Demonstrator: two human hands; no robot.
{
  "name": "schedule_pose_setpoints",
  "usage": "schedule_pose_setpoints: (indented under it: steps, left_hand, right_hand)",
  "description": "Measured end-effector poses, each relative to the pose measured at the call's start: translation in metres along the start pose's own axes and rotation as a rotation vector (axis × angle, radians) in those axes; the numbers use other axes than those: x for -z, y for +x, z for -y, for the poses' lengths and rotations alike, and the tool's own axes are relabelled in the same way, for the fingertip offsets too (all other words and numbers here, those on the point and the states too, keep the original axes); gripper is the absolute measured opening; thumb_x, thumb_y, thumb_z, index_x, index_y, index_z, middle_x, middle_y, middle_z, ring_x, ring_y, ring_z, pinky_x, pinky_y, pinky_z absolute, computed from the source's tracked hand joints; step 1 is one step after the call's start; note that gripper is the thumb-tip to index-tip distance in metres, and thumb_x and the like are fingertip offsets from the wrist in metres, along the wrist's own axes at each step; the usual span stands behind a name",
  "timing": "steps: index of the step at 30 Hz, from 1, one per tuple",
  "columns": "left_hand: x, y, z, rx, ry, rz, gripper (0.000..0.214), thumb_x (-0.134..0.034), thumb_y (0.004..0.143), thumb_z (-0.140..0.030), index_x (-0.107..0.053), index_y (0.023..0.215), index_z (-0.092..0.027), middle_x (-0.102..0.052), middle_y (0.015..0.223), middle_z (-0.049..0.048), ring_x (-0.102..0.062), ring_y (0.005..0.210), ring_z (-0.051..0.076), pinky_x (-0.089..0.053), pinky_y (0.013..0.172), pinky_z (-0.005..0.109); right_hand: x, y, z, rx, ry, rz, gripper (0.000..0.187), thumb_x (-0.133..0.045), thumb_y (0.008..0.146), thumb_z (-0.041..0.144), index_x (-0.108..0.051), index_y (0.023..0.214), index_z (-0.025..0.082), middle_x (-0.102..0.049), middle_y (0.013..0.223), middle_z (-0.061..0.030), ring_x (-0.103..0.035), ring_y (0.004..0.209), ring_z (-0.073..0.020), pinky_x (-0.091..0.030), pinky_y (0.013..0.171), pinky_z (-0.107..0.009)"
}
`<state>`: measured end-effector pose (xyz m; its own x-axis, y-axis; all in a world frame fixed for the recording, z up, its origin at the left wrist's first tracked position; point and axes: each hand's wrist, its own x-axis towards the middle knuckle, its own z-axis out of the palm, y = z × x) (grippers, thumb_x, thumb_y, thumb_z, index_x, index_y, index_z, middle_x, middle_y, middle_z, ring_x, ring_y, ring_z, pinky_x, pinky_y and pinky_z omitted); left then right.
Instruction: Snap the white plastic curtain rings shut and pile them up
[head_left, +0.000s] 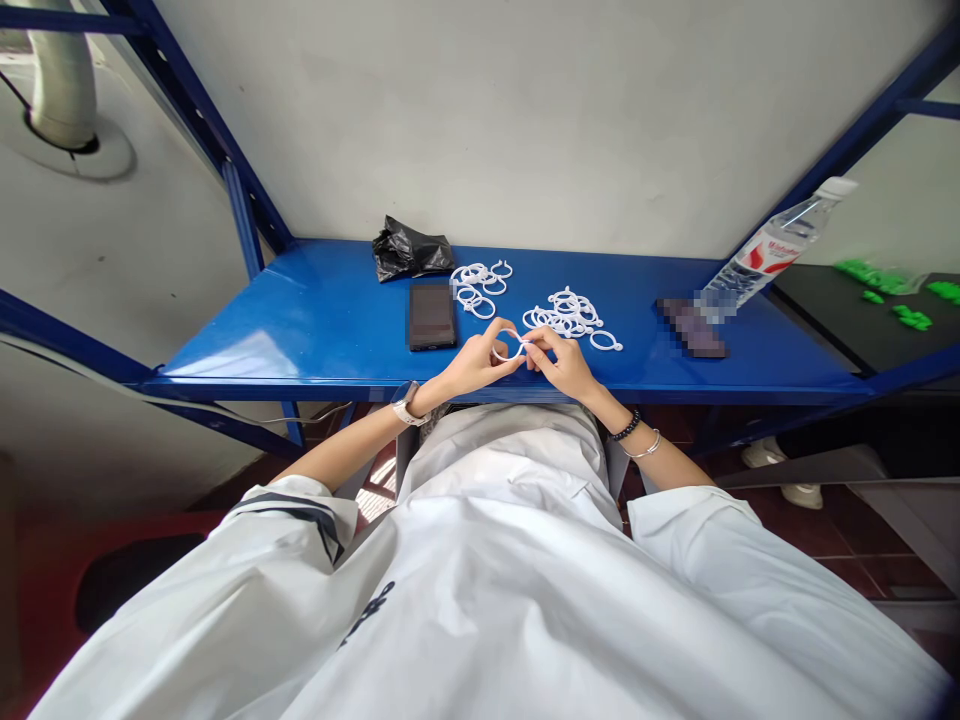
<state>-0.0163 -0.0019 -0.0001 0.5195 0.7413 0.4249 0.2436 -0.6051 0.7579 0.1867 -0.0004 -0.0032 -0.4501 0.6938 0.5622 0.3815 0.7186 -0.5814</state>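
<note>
Just right of the dark phone (432, 315), the left hand (472, 366) and right hand (568, 366) pinch opposite sides of one white plastic ring (508, 351), seemingly steadying it, with loose rings (570, 315) heaped beyond.

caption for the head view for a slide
Left hand and right hand hold one white plastic ring above a blue metal shelf.

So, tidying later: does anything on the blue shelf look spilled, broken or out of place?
Nothing stands out. The rings lie in two loose heaps, and the capped bottle slants only as the shelf post beside it does.
</note>
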Motion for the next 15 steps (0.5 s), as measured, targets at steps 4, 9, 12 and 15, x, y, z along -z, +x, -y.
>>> schedule_pose_setpoints:
  steps: [4, 9, 12, 15]
  left_hand:
    - [0.0003, 0.0, -0.0003, -0.014, 0.0, 0.011, 0.042, -0.057, 0.093, -0.053, -0.04, 0.112, -0.019, -0.044, 0.055, -0.0105, -0.032, 0.041, 0.006, -0.024, 0.042, 0.018]
    - [0.0005, -0.0008, 0.001, -0.051, 0.023, 0.025, 0.039, -0.055, 0.095, -0.049, -0.041, 0.115, -0.018, -0.043, 0.054, -0.0114, -0.032, 0.041, 0.006, -0.024, 0.044, 0.018]
    - [0.0003, -0.0013, 0.0026, -0.069, 0.042, 0.029, 0.039, -0.053, 0.097, -0.049, -0.041, 0.117, -0.017, -0.042, 0.055, -0.0114, -0.032, 0.042, 0.006, -0.025, 0.045, 0.018]
    - [0.0002, -0.0014, 0.0032, -0.084, 0.063, 0.03, 0.039, -0.052, 0.097, -0.048, -0.041, 0.118, -0.017, -0.042, 0.055, -0.0113, -0.033, 0.043, 0.006, -0.025, 0.046, 0.018]
  right_hand:
    - [-0.0001, 0.0003, -0.0001, 0.01, 0.004, -0.001, 0.028, -0.044, 0.102, 0.047, -0.057, 0.102, 0.022, -0.065, 0.063, 0.0034, -0.064, 0.055, -0.0136, -0.05, 0.062, -0.026]
    - [0.0, 0.0005, -0.0013, 0.011, 0.001, -0.005, 0.025, -0.046, 0.101, 0.045, -0.057, 0.1, 0.022, -0.065, 0.063, 0.0032, -0.064, 0.055, -0.0136, -0.05, 0.062, -0.026]
    - [-0.0004, 0.0004, -0.0025, 0.015, -0.007, -0.007, 0.024, -0.046, 0.101, 0.043, -0.057, 0.1, 0.022, -0.065, 0.062, 0.0034, -0.064, 0.055, -0.0137, -0.05, 0.061, -0.026]
    - [-0.0009, 0.0003, -0.0032, 0.019, -0.013, -0.002, 0.022, -0.046, 0.101, 0.043, -0.056, 0.1, 0.023, -0.065, 0.063, 0.0032, -0.064, 0.055, -0.0143, -0.05, 0.061, -0.027]
